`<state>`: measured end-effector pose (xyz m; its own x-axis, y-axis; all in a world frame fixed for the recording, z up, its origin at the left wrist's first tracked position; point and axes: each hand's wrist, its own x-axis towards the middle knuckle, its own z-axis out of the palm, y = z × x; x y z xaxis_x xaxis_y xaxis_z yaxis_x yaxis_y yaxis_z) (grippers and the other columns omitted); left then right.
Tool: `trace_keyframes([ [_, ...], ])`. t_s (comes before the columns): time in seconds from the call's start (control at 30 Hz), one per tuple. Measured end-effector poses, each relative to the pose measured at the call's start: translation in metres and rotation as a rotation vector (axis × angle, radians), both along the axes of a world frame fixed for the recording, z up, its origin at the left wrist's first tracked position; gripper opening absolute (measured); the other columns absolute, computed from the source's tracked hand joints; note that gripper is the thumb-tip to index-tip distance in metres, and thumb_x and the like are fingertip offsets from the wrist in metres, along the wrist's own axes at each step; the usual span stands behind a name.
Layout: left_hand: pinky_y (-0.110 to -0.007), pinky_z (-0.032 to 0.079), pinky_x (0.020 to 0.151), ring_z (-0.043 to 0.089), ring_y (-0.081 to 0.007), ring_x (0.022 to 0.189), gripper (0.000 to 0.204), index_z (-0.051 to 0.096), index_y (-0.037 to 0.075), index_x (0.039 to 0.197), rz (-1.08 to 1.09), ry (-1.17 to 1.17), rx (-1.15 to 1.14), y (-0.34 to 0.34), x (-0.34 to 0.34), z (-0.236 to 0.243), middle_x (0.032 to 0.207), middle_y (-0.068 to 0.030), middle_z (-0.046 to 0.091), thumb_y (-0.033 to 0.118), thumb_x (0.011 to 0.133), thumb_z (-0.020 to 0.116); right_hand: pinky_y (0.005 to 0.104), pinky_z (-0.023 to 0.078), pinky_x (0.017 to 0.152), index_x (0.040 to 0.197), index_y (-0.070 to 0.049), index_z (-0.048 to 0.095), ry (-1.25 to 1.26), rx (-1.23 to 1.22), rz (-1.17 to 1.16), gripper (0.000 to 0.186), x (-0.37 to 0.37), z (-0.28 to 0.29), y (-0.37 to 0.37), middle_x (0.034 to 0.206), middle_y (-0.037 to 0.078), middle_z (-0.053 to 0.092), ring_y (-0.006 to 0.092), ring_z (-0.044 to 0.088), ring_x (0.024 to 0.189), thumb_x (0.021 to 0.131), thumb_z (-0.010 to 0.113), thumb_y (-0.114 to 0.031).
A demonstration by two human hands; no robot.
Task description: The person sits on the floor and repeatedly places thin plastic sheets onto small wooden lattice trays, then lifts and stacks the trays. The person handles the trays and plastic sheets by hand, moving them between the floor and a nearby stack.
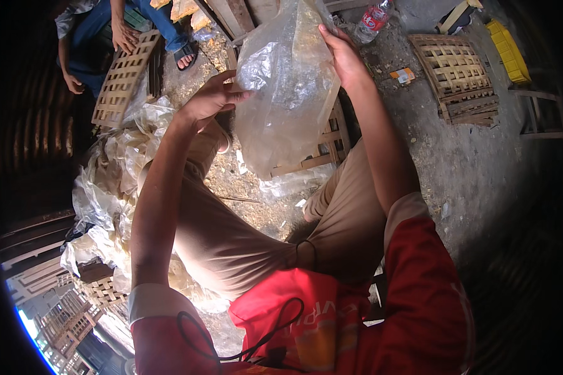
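A large, cloudy clear plastic bag (288,94) hangs in front of me, creased and shiny. My right hand (347,59) grips its upper right edge, thumb on the near side and the other fingers mostly hidden behind. At the left edge, my left hand (216,100) has its fingers bent and its thumb tip lapping over the plastic, pinching it. Behind the bag's lower part stands a wooden slatted frame (338,134), partly covered. Beside my left leg lies a heap of crumpled clear plastic (116,169).
At upper left, another person's hand (125,37) rests on a woven bamboo panel (125,78). A similar panel (453,75) lies at right, near a yellow plastic crate (507,50). A bottle with a red label (374,20) and an orange packet (403,75) are on the littered floor.
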<state>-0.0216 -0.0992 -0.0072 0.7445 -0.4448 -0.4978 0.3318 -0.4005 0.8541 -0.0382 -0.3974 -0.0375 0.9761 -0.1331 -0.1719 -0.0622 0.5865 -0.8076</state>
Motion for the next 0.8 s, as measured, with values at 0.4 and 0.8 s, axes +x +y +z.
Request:
trace_keyframes([
  [0.4,-0.032,0.053,0.066,0.07,-0.0168,0.065,0.021,0.07,-0.003,0.095,0.196,-0.851,0.391,0.044,0.021,-0.017,0.073,-0.013,0.069,0.015,0.086,0.068,0.0299,0.055,0.059,0.086,-0.004,0.057,0.06,-0.626,-0.529,0.02,0.006,-0.034,-0.092,0.076,0.003,0.064,0.0141,0.069,0.073,0.098,0.067,-0.017],
  [0.8,-0.03,0.057,0.07,0.071,-0.0202,0.075,0.022,0.06,-0.009,0.107,0.175,-0.681,0.06,0.039,0.02,-0.018,0.087,-0.0175,0.073,0.006,0.092,0.056,0.0304,0.054,0.075,0.106,-0.004,0.071,0.081,-0.742,-0.247,0.035,-0.013,-0.006,-0.077,0.09,0.009,0.075,0.014,0.069,0.086,0.09,0.077,-0.034],
])
